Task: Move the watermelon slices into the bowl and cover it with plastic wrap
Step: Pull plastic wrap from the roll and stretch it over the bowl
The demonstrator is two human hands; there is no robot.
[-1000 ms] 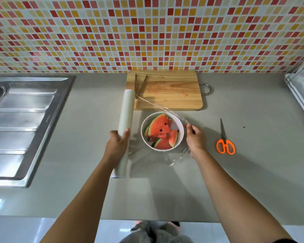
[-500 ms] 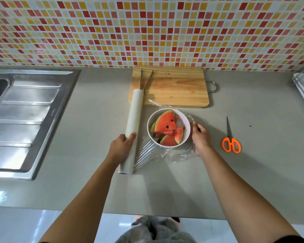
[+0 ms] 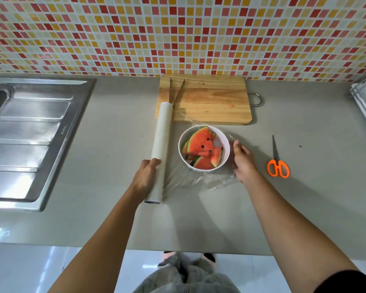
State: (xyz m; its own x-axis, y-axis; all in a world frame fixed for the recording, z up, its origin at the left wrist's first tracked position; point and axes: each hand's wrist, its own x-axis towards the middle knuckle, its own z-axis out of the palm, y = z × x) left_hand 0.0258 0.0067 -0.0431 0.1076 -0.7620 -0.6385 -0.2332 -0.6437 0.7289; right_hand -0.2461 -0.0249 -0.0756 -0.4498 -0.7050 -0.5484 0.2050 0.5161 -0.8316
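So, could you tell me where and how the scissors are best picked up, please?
Take the scissors by their orange loops, coming from the near side: they lie flat and closed, loops toward the person, blades pointing away. The right hand is nearest.

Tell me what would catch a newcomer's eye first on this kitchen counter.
A round white bowl of red watermelon slices sits mid-counter, clear plastic wrap drawn over it, in front of the wooden cutting board. The left hand grips the long white wrap roll beside it; orange-handled scissors lie to its right.
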